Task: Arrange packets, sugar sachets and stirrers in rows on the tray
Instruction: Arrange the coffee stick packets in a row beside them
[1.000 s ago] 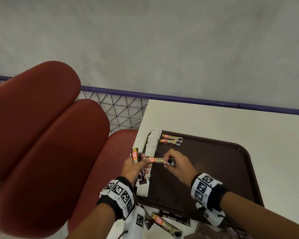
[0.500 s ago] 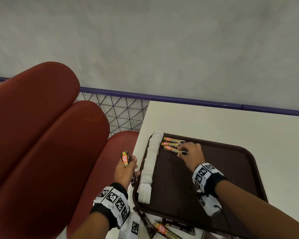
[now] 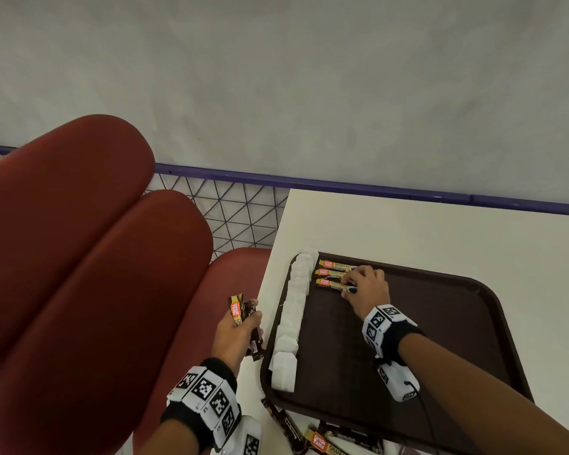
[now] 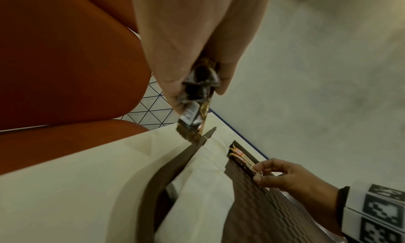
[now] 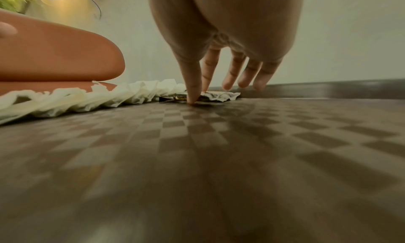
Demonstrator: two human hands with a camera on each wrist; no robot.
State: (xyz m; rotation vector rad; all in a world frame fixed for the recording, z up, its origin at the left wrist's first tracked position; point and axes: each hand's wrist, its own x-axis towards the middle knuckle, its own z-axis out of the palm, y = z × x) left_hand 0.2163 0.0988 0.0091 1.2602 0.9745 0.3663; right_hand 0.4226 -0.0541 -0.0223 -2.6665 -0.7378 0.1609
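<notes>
A dark brown tray (image 3: 408, 339) lies on the white table (image 3: 440, 231). A row of white sachets (image 3: 294, 310) runs along its left edge. Three orange-and-gold coffee packets (image 3: 334, 274) lie stacked in a column at its far left corner. My right hand (image 3: 353, 289) pinches the right end of the nearest packet (image 5: 217, 96) between thumb and index finger, with the other fingers spread above. Left of the tray, my left hand (image 3: 243, 318) grips a bundle of coffee packets (image 4: 192, 115) upright over the table's edge.
Red padded seat cushions (image 3: 79, 257) fill the left side. A purple rail (image 3: 342, 183) with wire mesh runs behind the table. More loose packets (image 3: 322, 441) lie on the table in front of the tray's near edge.
My right hand took one packet from beside the left hand, carried it to the tray's far left corner and laid it below the other two. The left hand drew back left with its bundle.
</notes>
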